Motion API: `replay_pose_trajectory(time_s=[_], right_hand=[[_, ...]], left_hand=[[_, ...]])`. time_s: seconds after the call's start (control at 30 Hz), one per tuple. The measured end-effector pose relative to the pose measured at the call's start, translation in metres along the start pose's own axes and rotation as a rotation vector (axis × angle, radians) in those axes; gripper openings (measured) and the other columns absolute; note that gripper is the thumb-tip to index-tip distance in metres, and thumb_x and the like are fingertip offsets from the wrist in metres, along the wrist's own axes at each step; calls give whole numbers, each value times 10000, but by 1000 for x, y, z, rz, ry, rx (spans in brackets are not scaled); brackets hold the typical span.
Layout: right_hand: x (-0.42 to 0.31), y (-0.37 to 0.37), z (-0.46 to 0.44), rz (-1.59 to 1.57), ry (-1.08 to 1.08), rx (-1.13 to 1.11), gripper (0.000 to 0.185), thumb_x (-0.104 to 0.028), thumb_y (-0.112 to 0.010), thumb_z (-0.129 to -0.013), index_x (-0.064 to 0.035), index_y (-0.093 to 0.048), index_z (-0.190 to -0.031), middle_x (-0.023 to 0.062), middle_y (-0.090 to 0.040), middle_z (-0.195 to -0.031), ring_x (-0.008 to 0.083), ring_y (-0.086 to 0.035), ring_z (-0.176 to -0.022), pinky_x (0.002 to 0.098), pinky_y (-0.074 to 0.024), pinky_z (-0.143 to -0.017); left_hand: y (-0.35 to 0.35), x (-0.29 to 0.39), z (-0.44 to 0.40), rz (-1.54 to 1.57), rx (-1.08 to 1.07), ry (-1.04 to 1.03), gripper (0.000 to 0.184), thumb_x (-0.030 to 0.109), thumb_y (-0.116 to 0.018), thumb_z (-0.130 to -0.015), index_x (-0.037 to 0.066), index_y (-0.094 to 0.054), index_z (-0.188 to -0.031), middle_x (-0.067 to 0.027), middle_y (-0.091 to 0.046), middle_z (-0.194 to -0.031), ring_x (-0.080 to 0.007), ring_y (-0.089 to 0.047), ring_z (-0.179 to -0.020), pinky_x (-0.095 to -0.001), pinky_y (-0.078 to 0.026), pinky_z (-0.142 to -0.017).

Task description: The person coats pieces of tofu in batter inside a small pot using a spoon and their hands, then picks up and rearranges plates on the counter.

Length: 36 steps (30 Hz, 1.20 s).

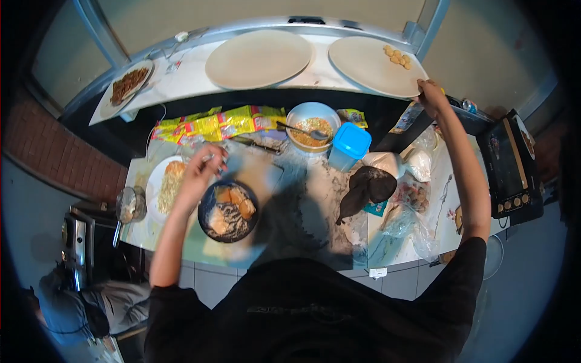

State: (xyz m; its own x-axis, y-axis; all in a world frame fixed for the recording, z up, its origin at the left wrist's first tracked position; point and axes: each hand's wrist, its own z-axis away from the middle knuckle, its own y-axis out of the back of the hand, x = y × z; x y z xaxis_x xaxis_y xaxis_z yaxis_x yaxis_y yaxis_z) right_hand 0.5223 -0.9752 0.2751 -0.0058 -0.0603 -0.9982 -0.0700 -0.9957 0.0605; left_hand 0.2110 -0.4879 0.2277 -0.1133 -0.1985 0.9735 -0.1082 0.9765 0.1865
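My right hand [431, 98] reaches up to the shelf, its fingers closed on the near right rim of a large pale oval plate [360, 63]. Several small, light-brown lumps of food [397, 57] lie near the far right edge of that plate. My left hand [206, 166] is in the air above the counter, its fingers curled inward. Something pale shows at its fingers, too small to make out. Just below it is a dark bowl [203, 227] containing orange-brown pieces and whitish powder or mash [223, 222]. Beside it a white plate [153, 181] holds pale shredded food [170, 192].
Another large plate [260, 60] and a plate of brown food [129, 83] share the shelf. Yellow packets [224, 124], a white bowl with a spoon [311, 112], a blue-lidded container [352, 142] and plastic bags [408, 227] crowd the counter. A person [91, 308] is at lower left.
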Motion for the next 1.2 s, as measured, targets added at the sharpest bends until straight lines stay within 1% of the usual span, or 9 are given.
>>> replay_pose_trajectory(time_s=[0.07, 0.13, 0.27, 0.63, 0.7, 0.77, 0.87, 0.93, 1.2], right_hand=[[-9, -4, 0, 125, -62, 9, 192, -220, -494, -967, -41, -539, -916, 22, -535, -711, 110, -528, -589, 243, -394, -450], [-9, 11, -17, 331, -73, -165, 253, -227, -507, -959, 21, -552, -985, 92, -626, -765, 139, -571, -568, 267, -472, -476], [-1, 22, -38, 441, -44, -254, 323, -303, -509, -966, -88, -483, -726, -1, -466, -536, 86, -410, -406, 248, -299, -364], [-25, 47, -44, 811, -86, -366, 476, -498, -560, -913, -140, -487, -608, -16, -475, -497, 72, -384, -339, 242, -276, -308], [-12, 72, -61, 828, -6, -318, 487, -468, -557, -928, -99, -522, -614, -8, -477, -494, 83, -405, -354, 269, -278, -334], [-8, 71, -40, 1075, 600, 45, 462, -391, -532, -952, 1, -623, -725, 18, -542, -529, 103, -484, -426, 287, -341, -387], [-28, -32, 73, 526, 357, -125, 400, -418, -525, -958, -37, -647, -952, 12, -573, -653, 73, -537, -541, 227, -383, -430], [-46, -116, 164, 441, 134, -519, 432, -448, -507, -967, -46, -602, -1093, 14, -579, -748, 54, -520, -540, 183, -381, -432], [-51, -232, 115, -273, -310, -927, 537, -361, -550, -962, 91, -467, -1240, 144, -661, -946, 135, -644, -639, 154, -567, -557]], left_hand=[[-23, -22, 41, 90, 27, 107, 141, 184, -513, -988, 58, -568, -963, -30, -605, -1013, -100, -577, -840, -243, -452, -697], [-38, -54, 81, 210, 109, 186, 176, 205, -497, -997, 49, -568, -953, -40, -608, -1010, -104, -581, -840, -244, -453, -701], [-57, -76, 145, 321, 261, 374, 224, 230, -471, -1005, 39, -586, -983, -54, -616, -1004, -113, -585, -845, -263, -461, -711], [-41, -69, 212, 374, 340, 229, 32, 53, -616, -913, 43, -644, -901, -72, -581, -1179, -119, -557, -999, -262, -453, -829], [-37, -61, 223, 385, 364, 222, 19, 49, -627, -907, 45, -644, -899, -74, -561, -1191, -127, -543, -1040, -270, -443, -884], [-37, -56, 238, 356, 416, 228, 39, 66, -626, -911, 41, -643, -887, -76, -566, -1188, -126, -561, -1000, -270, -454, -858], [-49, -61, 263, 342, 462, 244, 44, 86, -625, -915, 47, -640, -901, -74, -566, -1187, -131, -583, -964, -273, -468, -836], [-59, -63, 273, 424, 498, 278, 32, 86, -626, -915, 56, -625, -923, -73, -562, -1182, -136, -589, -963, -277, -473, -837], [-100, -63, 288, 525, 581, 269, 152, 199, -478, -997, 66, -552, -1001, -74, -567, -1121, -154, -587, -934, -293, -474, -807]])
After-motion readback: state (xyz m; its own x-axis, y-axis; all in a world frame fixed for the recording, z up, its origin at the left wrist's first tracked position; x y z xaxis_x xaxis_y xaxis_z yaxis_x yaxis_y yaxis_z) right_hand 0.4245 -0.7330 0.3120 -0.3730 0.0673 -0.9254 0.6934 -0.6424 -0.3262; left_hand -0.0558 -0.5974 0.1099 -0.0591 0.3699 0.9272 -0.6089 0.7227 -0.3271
